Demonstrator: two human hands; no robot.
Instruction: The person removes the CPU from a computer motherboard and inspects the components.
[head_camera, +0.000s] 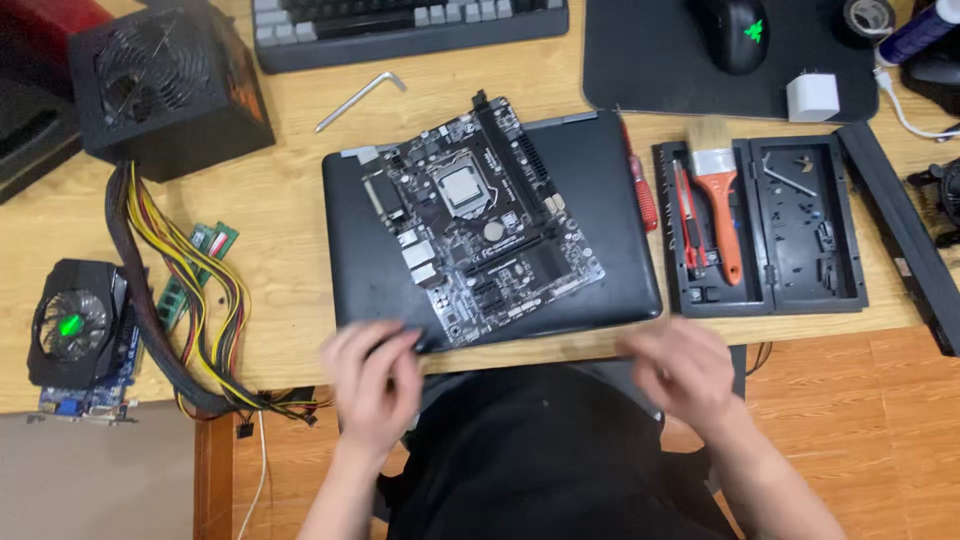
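i am holding my left hand (372, 385) at the near edge of the desk, fingers loosely curled and resting close to the front left corner of the closed black laptop (620, 200); it looks as if the fingertips are touching that corner, but the blur keeps me from being sure, and i am not pinching anything with it. my right hand (685, 372) is hovering just off the laptop's front right corner, fingers spread and empty, also smeared by motion.

the motherboard (480, 220) is lying flat and slightly turned on top of the laptop lid, with the processor (464, 189) sitting in its socket. no cooler is sitting over the chip and the memory slots look bare, so i am judging the build as barely begun: the chip is in, the rest is waiting. the memory sticks (200, 262) are lying on the desk to the left, beside the yellow and black cable bundle (170, 270) of the power supply (170, 85), with the graphics card (80, 335) nearer the edge. the brush (716, 190) is resting in the open tool case (810, 225) on the right.
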